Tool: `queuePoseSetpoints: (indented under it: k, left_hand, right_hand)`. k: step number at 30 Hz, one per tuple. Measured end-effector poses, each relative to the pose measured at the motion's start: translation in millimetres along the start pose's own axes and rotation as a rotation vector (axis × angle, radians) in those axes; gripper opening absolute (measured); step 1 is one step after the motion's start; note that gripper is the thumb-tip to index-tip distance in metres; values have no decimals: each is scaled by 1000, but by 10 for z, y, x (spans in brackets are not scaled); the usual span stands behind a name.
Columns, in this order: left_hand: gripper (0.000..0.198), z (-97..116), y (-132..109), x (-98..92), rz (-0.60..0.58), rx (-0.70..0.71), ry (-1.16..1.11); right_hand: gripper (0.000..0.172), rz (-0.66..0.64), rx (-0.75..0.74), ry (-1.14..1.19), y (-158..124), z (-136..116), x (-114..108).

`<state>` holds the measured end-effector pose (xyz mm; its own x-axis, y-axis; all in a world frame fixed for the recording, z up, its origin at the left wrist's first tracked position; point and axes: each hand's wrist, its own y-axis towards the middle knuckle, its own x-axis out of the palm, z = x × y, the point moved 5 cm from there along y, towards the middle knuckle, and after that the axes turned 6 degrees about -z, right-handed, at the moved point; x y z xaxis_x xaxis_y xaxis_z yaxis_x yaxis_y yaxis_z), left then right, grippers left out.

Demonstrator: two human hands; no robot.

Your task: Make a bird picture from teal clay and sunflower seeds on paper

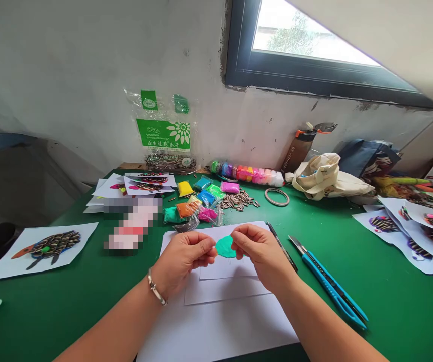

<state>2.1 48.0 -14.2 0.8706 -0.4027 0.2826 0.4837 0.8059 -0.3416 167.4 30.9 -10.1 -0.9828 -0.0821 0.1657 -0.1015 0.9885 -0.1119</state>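
A flat round piece of green clay is pinched between both my hands above a stack of white paper sheets on the green table. My left hand grips its left edge with thumb and fingers closed; a bracelet sits on that wrist. My right hand holds the right edge, fingers curled.
Small packets of coloured clay and a pile of sunflower seeds lie behind the paper. A blue utility knife and a pen lie to the right. Seed pictures on paper sit left and far right. A cloth bag and bottle stand by the wall.
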Motion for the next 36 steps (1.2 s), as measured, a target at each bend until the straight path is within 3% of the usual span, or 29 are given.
queuePoseSetpoints:
  k: [10,17,23,29,36]
  left_hand:
    - [32,-8,7,5,-1,-28,-89]
    - [38,37,10,-27,38,15,-65]
    - [30,12,5,-40,24,8,-45]
    - [27,-38,16,-29,-18,-11,-35]
    - [25,22,14,-32,8,27,-49]
  right_hand:
    - [22,17,1,-25,8,-12,7]
    - [41,-9,4,-49,5,14,-35]
    - [26,7,9,8,-15,12,-54]
    - [31,2,94,68,1,46,-5]
    - [25,-21,23,46,10,43,-17]
